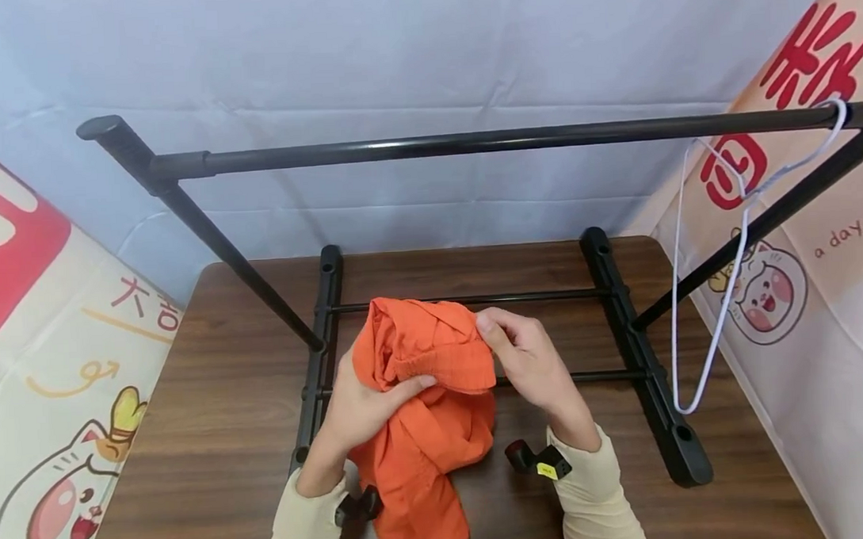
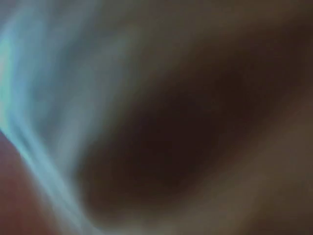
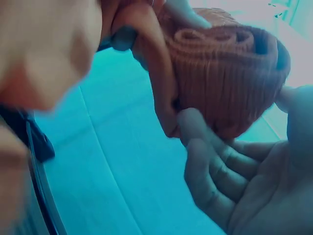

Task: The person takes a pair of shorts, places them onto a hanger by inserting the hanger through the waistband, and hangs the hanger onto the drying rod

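Observation:
Both hands hold a bunched orange garment (image 1: 437, 428) over the near middle of the table. My left hand (image 1: 365, 407) grips its left side, thumb laid across the front of a folded band and the other fingers hidden behind the cloth. At the band's upper right edge, my right hand (image 1: 527, 349) pinches the fabric between thumb and fingers. The right wrist view shows the gathered, ribbed band (image 3: 220, 83) folded in loops, with the right hand's fingertips (image 3: 193, 122) against its lower edge. Below the hands the rest of the cloth hangs in loose folds. The left wrist view is dark and blurred.
A black metal rack stands on the brown wooden table (image 1: 216, 436), its top bar (image 1: 455, 142) crossing beyond the hands. One white hanger (image 1: 725, 307) hangs at the bar's right end. The rack's base feet (image 1: 650, 397) flank the garment. Printed cloths enclose the sides.

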